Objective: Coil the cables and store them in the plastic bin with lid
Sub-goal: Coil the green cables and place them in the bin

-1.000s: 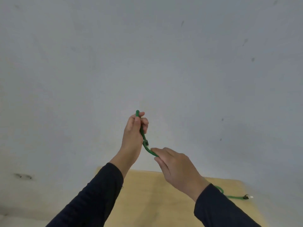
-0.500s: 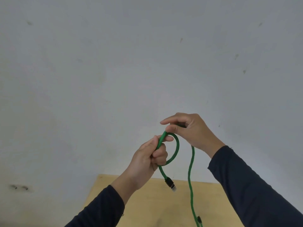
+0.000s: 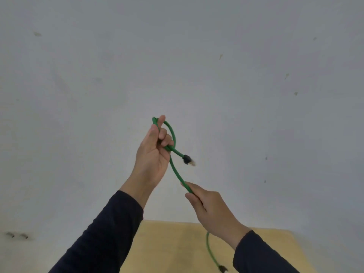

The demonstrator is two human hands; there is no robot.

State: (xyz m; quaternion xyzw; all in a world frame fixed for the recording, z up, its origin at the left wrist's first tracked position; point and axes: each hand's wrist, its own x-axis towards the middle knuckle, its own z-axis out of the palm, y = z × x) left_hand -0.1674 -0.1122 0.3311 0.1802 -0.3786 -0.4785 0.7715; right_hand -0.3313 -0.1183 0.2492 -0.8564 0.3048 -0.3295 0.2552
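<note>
At frame centre, the left hand [image 3: 155,154] clamps the green cable [image 3: 175,170] loop, securing it; lower right, the right hand [image 3: 212,211] pinches the trailing length, feeding further turns.

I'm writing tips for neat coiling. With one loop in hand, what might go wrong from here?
1. The left hand holds just one small loop of the green cable; its connector end sticks out free, so the loop may spring open.
2. The right hand grips the cable close below, so the next loop may come out uneven.
3. The tail hangs over the wooden table and might snag.
</note>
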